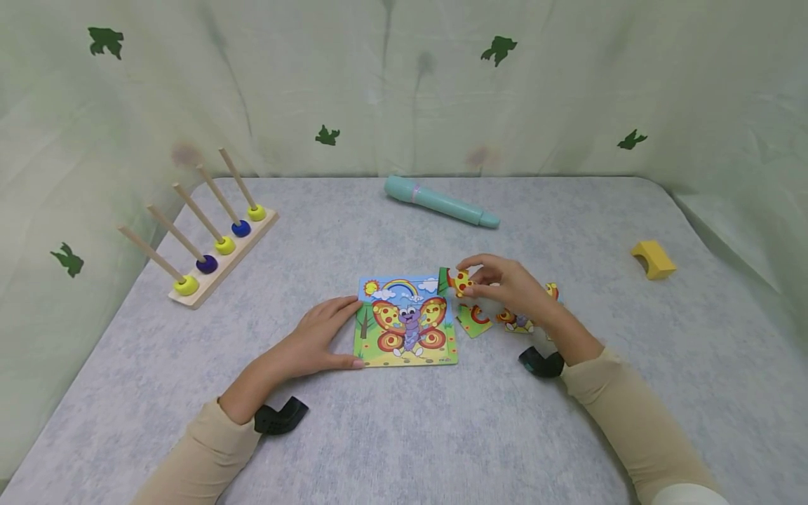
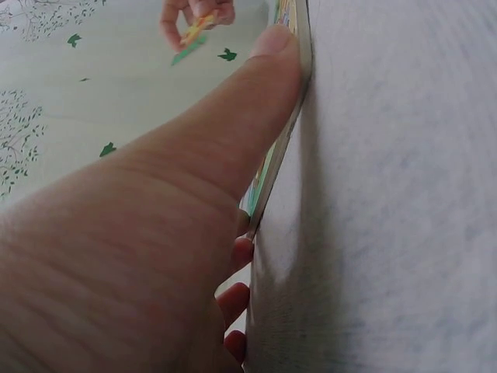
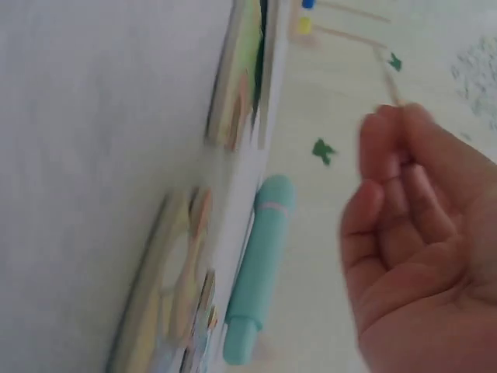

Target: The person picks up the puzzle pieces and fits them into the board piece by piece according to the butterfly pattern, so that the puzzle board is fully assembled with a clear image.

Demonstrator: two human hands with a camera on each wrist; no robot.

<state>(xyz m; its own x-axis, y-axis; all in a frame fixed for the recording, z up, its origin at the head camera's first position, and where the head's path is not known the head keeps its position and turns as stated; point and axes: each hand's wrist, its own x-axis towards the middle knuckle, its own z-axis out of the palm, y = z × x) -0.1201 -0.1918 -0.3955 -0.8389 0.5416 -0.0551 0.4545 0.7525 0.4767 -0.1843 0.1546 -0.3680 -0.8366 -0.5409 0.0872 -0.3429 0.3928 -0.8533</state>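
A butterfly picture puzzle (image 1: 410,330) lies flat in its board on the table. My left hand (image 1: 322,338) rests at the board's left side, thumb on the lower left corner and fingertips at the left edge, all fairly straight. In the left wrist view, the thumb (image 2: 260,85) presses on the board's rim. Over the board's upper right corner, my right hand (image 1: 505,282) pinches a puzzle piece (image 1: 463,283) with red dots on yellow and a green edge. That piece shows thin and edge-on in the right wrist view. Below it lies a loose puzzle piece (image 1: 475,320).
More loose pieces (image 1: 519,322) lie under and beside the right forearm. A wooden peg stacker (image 1: 233,263) with yellow and blue beads stands at the left. Toward the back lies a teal marker-shaped tube (image 1: 442,203). A yellow arch block (image 1: 654,259) sits far right.
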